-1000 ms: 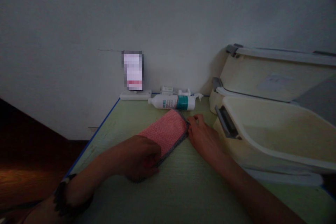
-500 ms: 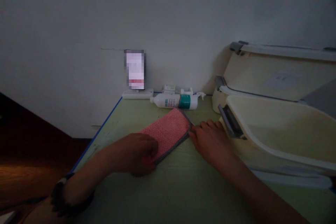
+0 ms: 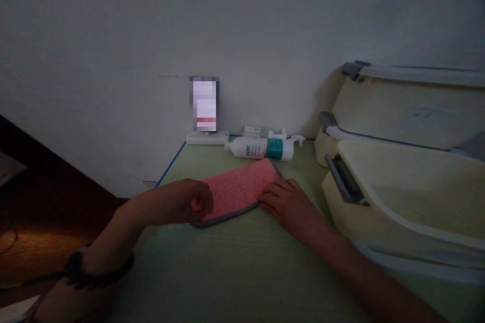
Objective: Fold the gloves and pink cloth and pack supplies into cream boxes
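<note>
Two hands: left hand (image 3: 191,202) curled at the cloth's left end, right hand (image 3: 286,204) on its right end, fingers bent; whether either pinches it, I can't tell in this dimness.
Pink cloth (image 3: 238,186): on the green table (image 3: 227,267), between the hands, dark-edged.
White bottle (image 3: 248,148): lying beyond the cloth, teal band, print unreadable.
Lit screen (image 3: 205,103): beyond left hand, pixelated.
Cream bin (image 3: 382,234): right of right hand.

A green table (image 3: 212,262) bears a pink cloth (image 3: 237,186) and bottle (image 3: 259,148).
</note>
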Action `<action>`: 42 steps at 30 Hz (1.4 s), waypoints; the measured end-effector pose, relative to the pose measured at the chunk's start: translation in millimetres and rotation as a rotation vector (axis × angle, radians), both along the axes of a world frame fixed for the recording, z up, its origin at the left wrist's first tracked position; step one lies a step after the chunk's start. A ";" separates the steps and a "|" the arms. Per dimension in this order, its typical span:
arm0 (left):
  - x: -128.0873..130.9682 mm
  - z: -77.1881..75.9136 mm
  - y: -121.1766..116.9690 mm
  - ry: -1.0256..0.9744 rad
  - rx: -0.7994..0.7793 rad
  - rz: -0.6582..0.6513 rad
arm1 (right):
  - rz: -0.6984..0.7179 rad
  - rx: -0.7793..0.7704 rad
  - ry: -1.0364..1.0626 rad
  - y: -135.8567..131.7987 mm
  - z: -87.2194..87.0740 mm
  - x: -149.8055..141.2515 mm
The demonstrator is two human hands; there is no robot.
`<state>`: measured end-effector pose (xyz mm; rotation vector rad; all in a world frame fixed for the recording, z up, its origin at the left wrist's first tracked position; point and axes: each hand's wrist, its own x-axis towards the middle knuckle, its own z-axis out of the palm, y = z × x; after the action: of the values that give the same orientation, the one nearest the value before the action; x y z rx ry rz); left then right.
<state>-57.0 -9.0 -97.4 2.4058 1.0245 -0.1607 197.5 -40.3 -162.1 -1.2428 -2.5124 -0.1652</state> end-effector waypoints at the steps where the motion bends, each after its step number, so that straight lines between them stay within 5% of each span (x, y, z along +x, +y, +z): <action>1: -1.7 1.9 0.7 0.007 -0.012 -0.001 | 0.006 0.003 -0.003 0.7 -0.4 1.0; 12: 1.1 -10.1 0.0 0.020 -0.084 -0.008 | 0.006 -0.046 -0.026 1.7 0.6 1.0; 25: -2.1 -5.8 1.5 -0.036 -0.121 -0.057 | -0.029 -0.112 -0.036 0.3 3.0 -0.9; 42: -11.5 6.4 2.1 -0.157 0.042 -0.060 | 0.025 0.099 0.070 -1.6 6.6 -2.3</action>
<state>-68.5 -6.9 -91.0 2.4444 0.8933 0.0282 195.2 -41.9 -155.5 -1.1584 -2.4277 -0.2330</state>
